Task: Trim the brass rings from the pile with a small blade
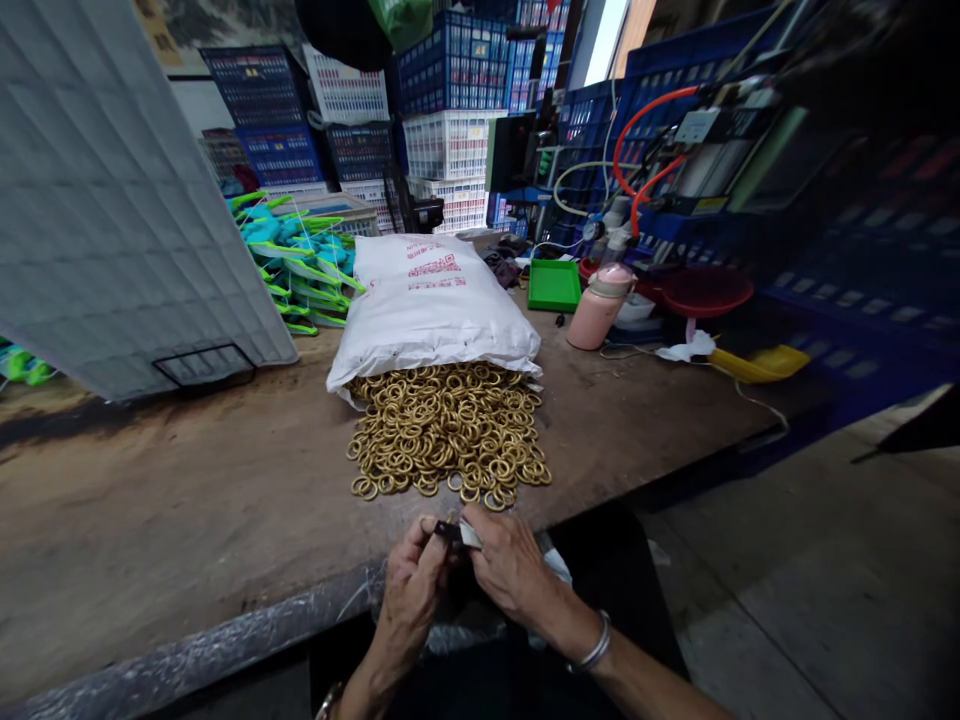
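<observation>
At the table's front edge, my left hand pinches a small black piece between thumb and fingers. My right hand meets it from the other side, closed on a small whitish flat piece. The two pieces touch or overlap; their exact kind is too small to make out. Just beyond my fingertips lies a heap of gold-coloured rings, spilling from the open mouth of a white sack with red print.
A grey ribbed panel stands at the left on the wooden table, beside green and turquoise hangers. To the right are a green tray, a pink bottle and a yellow scoop. Stacked crates fill the back.
</observation>
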`<state>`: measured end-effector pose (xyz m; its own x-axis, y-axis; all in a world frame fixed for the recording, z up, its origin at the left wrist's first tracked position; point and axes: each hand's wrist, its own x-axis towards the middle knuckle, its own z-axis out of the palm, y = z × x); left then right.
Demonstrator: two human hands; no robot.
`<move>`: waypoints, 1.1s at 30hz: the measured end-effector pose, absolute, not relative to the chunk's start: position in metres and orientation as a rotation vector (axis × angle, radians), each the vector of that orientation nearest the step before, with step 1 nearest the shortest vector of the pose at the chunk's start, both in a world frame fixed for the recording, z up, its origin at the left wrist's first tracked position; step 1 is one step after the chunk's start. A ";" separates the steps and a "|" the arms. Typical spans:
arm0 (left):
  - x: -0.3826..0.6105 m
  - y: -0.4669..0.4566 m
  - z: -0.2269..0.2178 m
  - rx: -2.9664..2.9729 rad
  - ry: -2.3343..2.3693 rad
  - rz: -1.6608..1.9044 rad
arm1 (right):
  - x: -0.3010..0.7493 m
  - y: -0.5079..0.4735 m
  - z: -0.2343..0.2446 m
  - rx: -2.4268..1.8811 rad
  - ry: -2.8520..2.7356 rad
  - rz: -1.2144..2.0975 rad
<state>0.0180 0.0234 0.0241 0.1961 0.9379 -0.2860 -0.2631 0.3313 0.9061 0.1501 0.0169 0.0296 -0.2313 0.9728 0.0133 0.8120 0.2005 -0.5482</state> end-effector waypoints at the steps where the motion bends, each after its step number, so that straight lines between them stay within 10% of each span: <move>1: 0.018 0.023 0.024 0.842 1.028 1.002 | 0.150 0.016 0.029 -1.676 -2.128 0.612; 33: -0.030 0.033 0.019 0.118 0.794 1.101 | 0.127 0.062 0.009 -2.016 -2.178 0.200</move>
<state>-0.0301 0.0335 0.0195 0.2124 0.8307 -0.5146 -0.7503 0.4760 0.4588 0.1269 0.0622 0.0093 -0.0738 0.9968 0.0312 0.9745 0.0787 -0.2100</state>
